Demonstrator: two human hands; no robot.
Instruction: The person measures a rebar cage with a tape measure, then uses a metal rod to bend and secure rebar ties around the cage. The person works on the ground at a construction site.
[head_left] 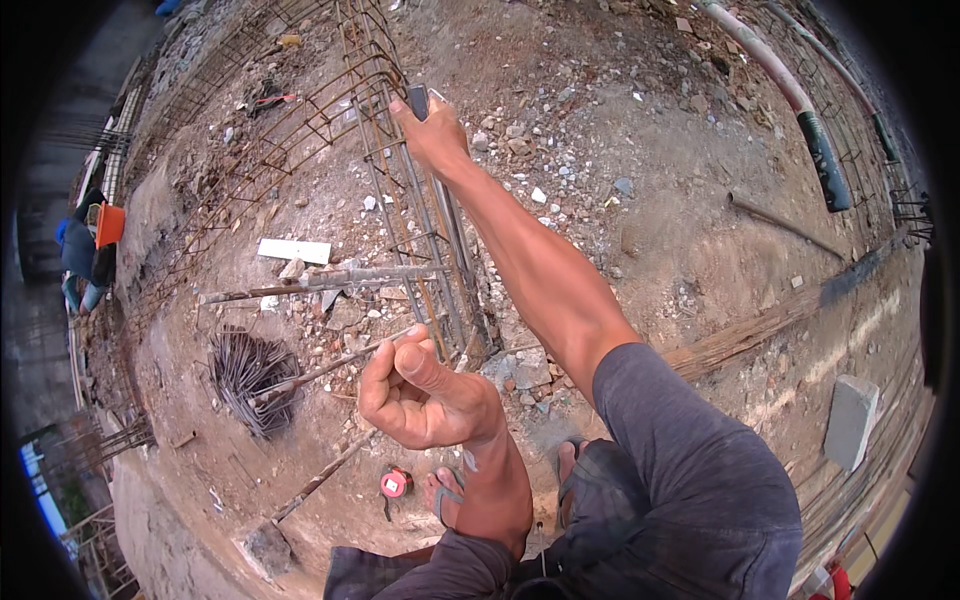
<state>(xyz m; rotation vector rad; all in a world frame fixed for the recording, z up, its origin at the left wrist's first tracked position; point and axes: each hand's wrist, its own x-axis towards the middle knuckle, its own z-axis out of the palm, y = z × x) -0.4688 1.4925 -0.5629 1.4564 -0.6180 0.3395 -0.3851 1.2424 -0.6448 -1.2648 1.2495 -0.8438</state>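
My right hand (432,133) reaches far forward on a stretched arm. Its fingers close round a dark grey, block-shaped piece (418,101) beside the top bars of a long rusty rebar cage (405,200). What else lies in that grip is hidden. Nearer my body, my left hand (430,398) is raised with fingers curled and thumb pressed toward the index finger. I cannot make out what, if anything, is pinched there. Behind the left hand run the cage's near end and a thin rod (330,372). A bundle of bent dark steel pieces (255,385) lies left of it.
A red tape measure (396,484) lies by my sandalled feet. A steel bar on a support (320,283) crosses left of the cage. A white board (294,251), rubble, a concrete block (851,422) and a pipe (785,225) lie around. Another person (88,250) is at far left.
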